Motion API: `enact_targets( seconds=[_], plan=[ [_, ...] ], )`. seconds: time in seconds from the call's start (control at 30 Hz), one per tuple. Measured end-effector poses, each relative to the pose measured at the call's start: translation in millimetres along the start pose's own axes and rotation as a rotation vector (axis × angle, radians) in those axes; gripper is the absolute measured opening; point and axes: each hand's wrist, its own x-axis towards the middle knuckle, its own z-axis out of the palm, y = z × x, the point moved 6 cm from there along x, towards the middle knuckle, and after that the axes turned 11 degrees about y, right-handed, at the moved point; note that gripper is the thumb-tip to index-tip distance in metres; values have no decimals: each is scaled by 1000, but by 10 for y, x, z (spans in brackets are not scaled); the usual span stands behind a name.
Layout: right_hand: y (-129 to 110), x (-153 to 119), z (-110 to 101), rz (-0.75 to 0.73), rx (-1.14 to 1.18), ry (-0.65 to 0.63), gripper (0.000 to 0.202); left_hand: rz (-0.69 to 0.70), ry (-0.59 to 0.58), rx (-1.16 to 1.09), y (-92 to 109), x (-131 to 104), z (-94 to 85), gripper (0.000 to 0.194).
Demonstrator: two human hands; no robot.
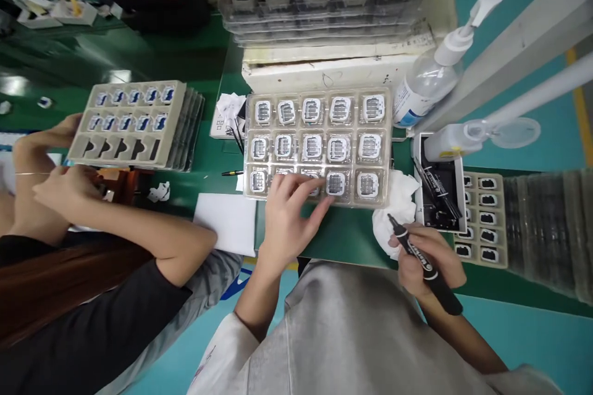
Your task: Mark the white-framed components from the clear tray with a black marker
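In front of me lies a clear plastic tray (319, 129) with rows of small white square parts, each with grey-black striped markings. My left hand (290, 216) rests over its near edge, fingers bent and spread, partly covering parts in the front row. Its thumb and forefinger are apart, beside a white part (335, 184) that sits in its pocket. Off the tray's near right corner, my right hand (428, 259) grips a black marker (421, 259), uncapped, its tip pointing up and left. Beneath the tip is a crumpled white tissue (393, 216).
Stacked trays (319, 0) stand on a white box (333, 71) behind. To the right are a pump bottle (430, 74), a second bottle (456, 139) and a box of markers (440, 197). A co-worker's arms (115, 216) reach near another tray stack (134, 123) on the left.
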Motion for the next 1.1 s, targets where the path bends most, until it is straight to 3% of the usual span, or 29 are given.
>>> enact_targets(
  seconds=[0.13,0.3,0.6,0.77,0.87,0.97,1.1],
  plan=[
    [-79,27,93,-111,-18,-25,27,92,-223,86,-26,190,221,31],
    [-71,23,115,-126,-65,-2,29,193,-393,104,-44,326,284,40],
    [-80,71,114,-110,-107,-16,28,393,-530,99,-46,463,273,46],
    [-61,63,132,-111,-93,-19,28,461,-570,100,62,564,320,37],
    [-49,41,124,-128,-73,21,28,459,-569,20,111,580,286,37],
    [-40,16,101,-123,-65,43,27,381,-486,-183,96,475,152,47],
    [4,-45,50,-98,-59,73,28,28,-209,-563,-54,93,-5,51]
  ],
)
